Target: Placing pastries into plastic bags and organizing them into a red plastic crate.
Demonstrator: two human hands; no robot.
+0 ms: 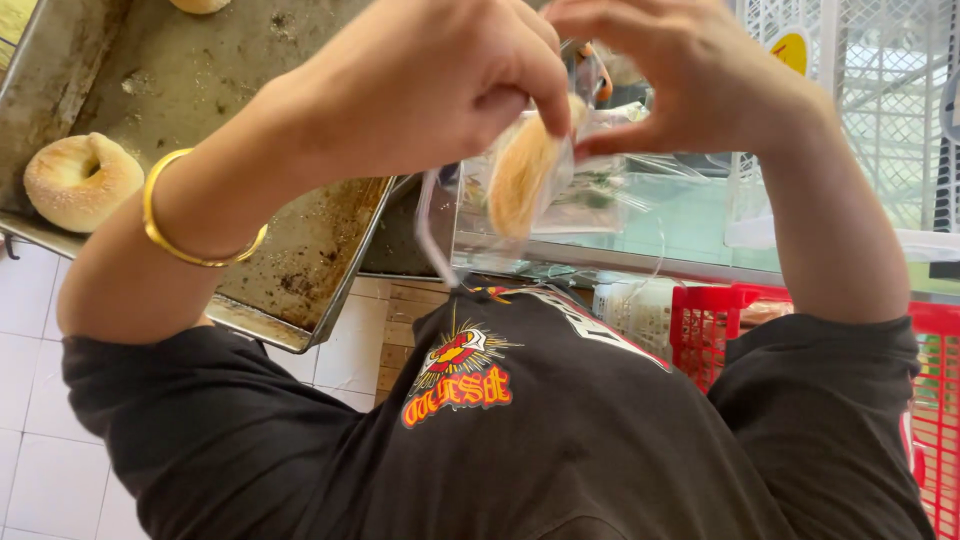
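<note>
pinching a clear bag (560,190) with a half-hidden bagel (520,175), both hands' fingers (545,85) grasp it.

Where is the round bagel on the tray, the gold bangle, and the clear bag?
Round sesame bagel (82,182): head view, on its pale crust.
Gold metal bangle (160,235): head view, on the band at the wrist.
Clear plastic bag (545,185): head view, on the film over the bread inside.

Lying at the left, a worn, stained metal baking tray (300,250), carrying one sesame bagel (82,181) near its left edge and part of another bagel (200,5) at its far edge.
</note>
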